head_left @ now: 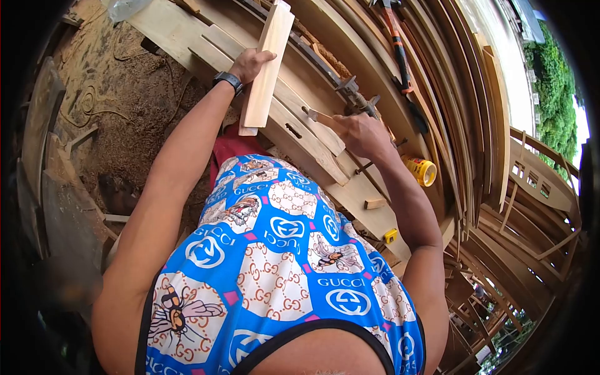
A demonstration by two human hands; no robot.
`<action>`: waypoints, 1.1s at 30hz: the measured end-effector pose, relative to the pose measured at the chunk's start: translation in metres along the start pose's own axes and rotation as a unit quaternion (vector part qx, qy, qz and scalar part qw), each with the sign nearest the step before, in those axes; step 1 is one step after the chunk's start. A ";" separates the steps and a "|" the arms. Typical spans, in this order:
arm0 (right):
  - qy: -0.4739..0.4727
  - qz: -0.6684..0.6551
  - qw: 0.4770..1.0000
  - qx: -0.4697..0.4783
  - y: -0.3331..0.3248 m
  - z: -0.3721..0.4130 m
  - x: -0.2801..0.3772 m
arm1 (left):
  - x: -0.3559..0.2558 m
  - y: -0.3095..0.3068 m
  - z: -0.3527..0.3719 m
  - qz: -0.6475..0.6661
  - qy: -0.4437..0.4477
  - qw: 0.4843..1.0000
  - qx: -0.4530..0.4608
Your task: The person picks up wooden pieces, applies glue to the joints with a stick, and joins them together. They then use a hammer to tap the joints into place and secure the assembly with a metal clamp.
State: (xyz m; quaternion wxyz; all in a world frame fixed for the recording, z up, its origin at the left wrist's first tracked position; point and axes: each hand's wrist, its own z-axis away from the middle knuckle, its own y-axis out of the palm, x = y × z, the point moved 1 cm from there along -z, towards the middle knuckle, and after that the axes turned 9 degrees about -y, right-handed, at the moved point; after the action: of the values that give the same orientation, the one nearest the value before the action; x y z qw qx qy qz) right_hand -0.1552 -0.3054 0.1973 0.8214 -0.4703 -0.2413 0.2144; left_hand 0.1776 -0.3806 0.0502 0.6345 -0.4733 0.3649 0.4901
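Observation:
My left hand [252,65] is closed around the edge of a pale wooden board [270,75], which looks like two lengths lying one on the other, held over the bench. My right hand [367,135] is closed on a slim wooden-handled tool [324,119]; its small greyish end points left, and I cannot tell its exact kind. Just beyond that hand is a metal clamp [355,95] on a long bar. Under the tool lies a light wooden piece [322,136], beside a bench plank [300,145] with a dark slot cut in it.
A yellow tub [420,171] stands right of my right forearm. Nearer me are a small wood block [375,204] and a yellow tape measure [390,235]. An orange-and-black handled tool [400,53] lies along the stacked boards [462,94]. Shavings [137,106] cover the ground at left.

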 end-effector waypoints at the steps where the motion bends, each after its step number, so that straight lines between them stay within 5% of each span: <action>1: -0.001 0.001 1.000 0.001 -0.010 -0.003 0.006 | 0.002 0.000 -0.002 -0.003 -0.006 1.000 -0.001; 7: -0.016 0.113 0.989 0.094 -0.040 -0.029 0.037 | 0.013 -0.002 -0.008 -0.134 0.117 0.983 -0.045; 10: -0.052 0.168 0.982 0.073 -0.041 -0.039 0.048 | 0.007 -0.003 -0.003 -0.001 0.000 1.000 -0.002; 13: -0.055 0.181 0.977 0.098 -0.043 -0.048 0.065 | 0.003 -0.005 -0.003 0.017 -0.018 1.000 0.004; 25: -0.047 0.200 0.973 0.102 -0.038 -0.051 0.084 | 0.026 -0.009 -0.015 -0.136 0.096 0.985 -0.035; 33: -0.034 0.128 0.990 0.052 -0.033 -0.017 0.059 | 0.019 -0.007 -0.015 -0.065 0.024 0.998 0.009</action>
State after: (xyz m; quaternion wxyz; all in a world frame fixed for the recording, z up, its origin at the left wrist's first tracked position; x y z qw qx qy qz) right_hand -0.0941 -0.2979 0.2298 0.8019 -0.4461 -0.1956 0.3459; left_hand 0.1890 -0.3899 0.0296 0.6599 -0.5022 0.3532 0.4332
